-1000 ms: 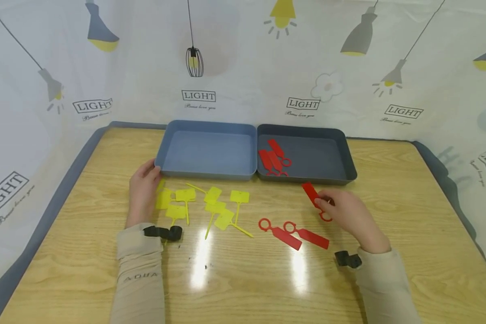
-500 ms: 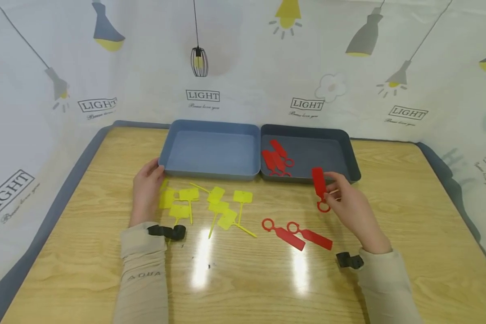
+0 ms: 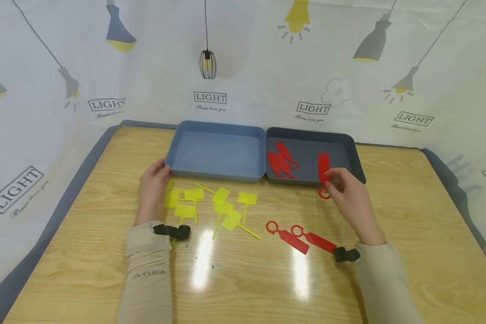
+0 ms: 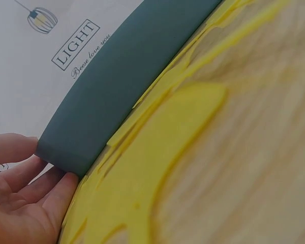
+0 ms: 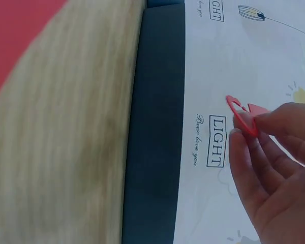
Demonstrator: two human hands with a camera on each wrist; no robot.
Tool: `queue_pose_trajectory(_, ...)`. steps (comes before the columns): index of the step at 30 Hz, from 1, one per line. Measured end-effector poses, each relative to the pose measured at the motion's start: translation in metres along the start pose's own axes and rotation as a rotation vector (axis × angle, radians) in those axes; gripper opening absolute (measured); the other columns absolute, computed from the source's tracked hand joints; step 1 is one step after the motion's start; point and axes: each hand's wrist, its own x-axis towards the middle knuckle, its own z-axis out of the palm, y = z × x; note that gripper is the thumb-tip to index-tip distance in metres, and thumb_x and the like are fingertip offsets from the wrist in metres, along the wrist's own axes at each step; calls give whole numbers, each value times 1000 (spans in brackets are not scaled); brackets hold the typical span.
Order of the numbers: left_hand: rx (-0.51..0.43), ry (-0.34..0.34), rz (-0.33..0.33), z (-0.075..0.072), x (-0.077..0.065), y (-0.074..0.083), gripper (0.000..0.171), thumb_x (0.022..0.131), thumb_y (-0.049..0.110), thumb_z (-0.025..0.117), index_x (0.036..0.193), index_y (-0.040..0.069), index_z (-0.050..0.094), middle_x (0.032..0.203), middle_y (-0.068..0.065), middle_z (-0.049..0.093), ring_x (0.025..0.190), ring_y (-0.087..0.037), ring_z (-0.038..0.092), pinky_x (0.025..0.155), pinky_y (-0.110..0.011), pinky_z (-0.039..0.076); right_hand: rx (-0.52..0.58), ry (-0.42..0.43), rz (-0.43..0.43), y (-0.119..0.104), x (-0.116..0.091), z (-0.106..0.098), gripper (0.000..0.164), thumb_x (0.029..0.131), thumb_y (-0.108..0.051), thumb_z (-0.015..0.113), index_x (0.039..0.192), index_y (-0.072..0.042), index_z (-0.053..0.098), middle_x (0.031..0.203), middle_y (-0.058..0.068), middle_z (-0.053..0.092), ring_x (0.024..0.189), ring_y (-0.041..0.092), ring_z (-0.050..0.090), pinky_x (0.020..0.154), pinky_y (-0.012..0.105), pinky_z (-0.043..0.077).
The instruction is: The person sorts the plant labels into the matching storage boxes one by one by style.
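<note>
My right hand (image 3: 350, 195) pinches a red plastic ring tag (image 3: 323, 163) between thumb and fingertips. Its flat blade points up over the front wall of the dark grey tray (image 3: 320, 150), with the ring (image 5: 242, 117) below the fingers. Several more red ring tags (image 3: 284, 163) lie at the left end inside that tray. Two others, a left one (image 3: 293, 243) and a right one (image 3: 317, 241), lie on the table. At the front left corner of the blue tray (image 3: 218, 174), my left hand (image 3: 151, 186) grips the wall (image 4: 91, 101) with thumb and fingers.
Several yellow cable-tie tags (image 3: 231, 219) are scattered on the wooden table (image 3: 243, 283) before the blue tray, some close to my left hand. The two trays stand side by side near the back edge. Behind them hangs a lamp-printed cloth (image 3: 251, 58).
My right hand has lifted the red ring tag from the table and carried it forward and up to the dark tray's front wall. The left hand stays at the blue tray's corner.
</note>
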Motion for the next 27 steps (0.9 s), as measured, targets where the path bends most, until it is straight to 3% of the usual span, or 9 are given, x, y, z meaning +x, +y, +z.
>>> queue_pose_trajectory(8, 9, 10, 5, -3, 6, -9, 42, 92, 10, 49, 132, 3, 41, 135, -14, 38, 122, -20, 39, 99, -26, 34, 1, 38, 16, 0, 26, 5, 26, 88, -19, 56, 113, -14, 55, 92, 2, 62, 77, 14, 58, 59, 31, 47)
queue_pose_trajectory(19, 13, 8, 37, -5, 10, -12, 40, 92, 9, 49, 131, 2, 43, 133, -13, 42, 120, -20, 41, 98, -26, 36, 0, -78, 87, 13, 59, 13, 32, 89, -24, 55, 120, -16, 52, 103, 4, 58, 74, 16, 59, 60, 33, 49)
queue_pose_trajectory(27, 55, 24, 23, -5, 11, -12, 40, 91, 11, 50, 131, 4, 44, 132, -12, 44, 119, -18, 43, 97, -25, 36, 3, -118, 88, 18, 76, 25, 29, 89, -19, 55, 118, -14, 54, 104, 6, 58, 70, 19, 59, 58, 33, 49)
